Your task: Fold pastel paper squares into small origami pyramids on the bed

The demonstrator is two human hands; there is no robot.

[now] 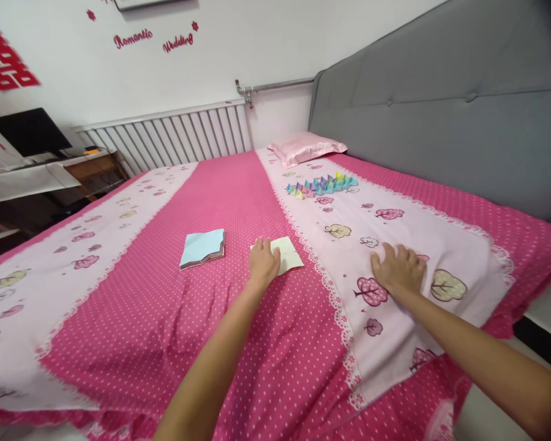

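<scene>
Left hand (262, 263) presses flat on a yellow sheet (288, 253), gripping nothing, mid-way across the bed (174, 331). Right hand (398, 271) lies open and empty, farther from the sheet, toward the bed's right edge.

Both arms extended forward; left hand (262, 264) palm down; right hand (398, 269) flat, fingers spread

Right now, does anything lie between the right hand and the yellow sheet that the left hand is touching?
Nothing visible does. The left hand rests on the near edge of the yellow sheet, and the right hand lies flat on the bedspread. Only bare patterned cloth lies between that hand and the sheet.
</scene>
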